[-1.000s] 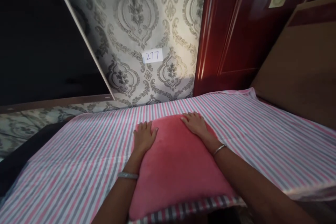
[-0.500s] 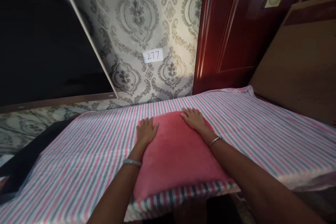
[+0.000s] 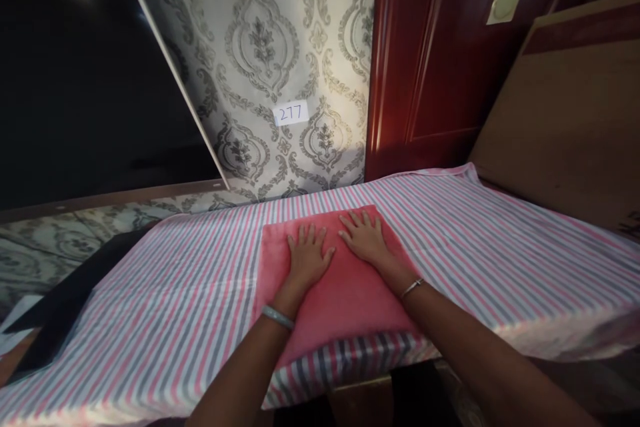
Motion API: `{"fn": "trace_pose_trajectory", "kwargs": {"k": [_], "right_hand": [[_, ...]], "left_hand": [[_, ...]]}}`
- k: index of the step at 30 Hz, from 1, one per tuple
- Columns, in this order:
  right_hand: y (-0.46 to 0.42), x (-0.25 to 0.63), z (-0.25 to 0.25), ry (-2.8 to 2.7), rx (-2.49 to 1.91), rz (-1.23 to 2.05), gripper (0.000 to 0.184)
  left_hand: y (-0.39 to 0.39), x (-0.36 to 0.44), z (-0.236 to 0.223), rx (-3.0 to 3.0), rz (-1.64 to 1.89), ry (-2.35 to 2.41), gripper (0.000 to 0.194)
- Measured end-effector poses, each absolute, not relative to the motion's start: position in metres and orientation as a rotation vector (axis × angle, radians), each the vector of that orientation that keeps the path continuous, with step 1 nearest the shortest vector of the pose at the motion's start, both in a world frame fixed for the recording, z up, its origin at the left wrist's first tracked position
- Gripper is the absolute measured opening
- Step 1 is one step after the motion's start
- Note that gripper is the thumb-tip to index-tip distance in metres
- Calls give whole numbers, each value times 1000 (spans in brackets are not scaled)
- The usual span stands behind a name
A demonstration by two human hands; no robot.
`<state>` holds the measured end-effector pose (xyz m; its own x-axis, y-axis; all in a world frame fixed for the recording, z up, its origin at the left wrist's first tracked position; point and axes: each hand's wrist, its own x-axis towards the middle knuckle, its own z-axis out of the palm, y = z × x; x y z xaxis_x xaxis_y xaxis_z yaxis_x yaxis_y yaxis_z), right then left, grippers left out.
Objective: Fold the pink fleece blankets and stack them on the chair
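Note:
A pink, soft-looking square cushion (image 3: 345, 300) lies flat near the front edge of a table covered by a striped tablecloth (image 3: 200, 293). My left hand (image 3: 309, 255) rests palm down on its upper left part, fingers spread. Close by, my right hand (image 3: 365, 237) presses flat near the far right corner, its fingers apart too. Neither hand grips the fabric. A grey band (image 3: 278, 316) circles my left wrist, and a thin silver bracelet (image 3: 412, 288) is on the right one.
Behind the table is a patterned wall (image 3: 260, 47) bearing a paper label (image 3: 291, 113) marked 277. A large dark screen (image 3: 95, 93) stands at left. On the right are a red-brown wooden panel (image 3: 425, 80) and a big cardboard box (image 3: 580, 113).
My left hand has slid right, from the cushion's left edge onto its upper surface. My right hand has shifted slightly left with fingers spread wider. The camera view has shifted a little.

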<state>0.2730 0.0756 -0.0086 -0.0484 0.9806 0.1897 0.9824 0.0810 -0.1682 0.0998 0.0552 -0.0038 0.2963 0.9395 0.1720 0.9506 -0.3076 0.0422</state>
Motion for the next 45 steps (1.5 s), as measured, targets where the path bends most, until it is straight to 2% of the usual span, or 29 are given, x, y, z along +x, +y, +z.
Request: {"fn": "trace_pose_trajectory", "kwargs": {"k": [5,10,15,23,29,33,38,41,45], "right_hand": [[76,274,-23,-2071,-1959,7,56],[76,274,-20,-2065,-1952,43,56],[75,275,-17,-2057,-1941,61,56],[72,274,-17,-2068,-1934,66,56],[66,283,8,-2120,-1994,193,57],[31,293,13,-2152,-1877,66,58],[-26,285,-16,-2239,-1773,12,55],[-37,280,-29,-2232,-1792,-13,53],[-35,280,-31,-2231,-1776,1,53]], "left_hand": [[58,96,-21,-2443,-274,-1780,62],[59,87,-8,-2469,-192,-1797,63],[61,48,3,-2337,-52,-2050,65],[64,12,-17,-2342,-250,-2149,62],[58,13,15,-2395,-44,-2185,61],[13,44,31,-2372,-106,-2055,59],[-48,102,-6,-2630,-219,-1617,65],[-58,114,-28,-2626,-240,-1574,69],[-58,99,-29,-2577,-210,-1617,68]]}}
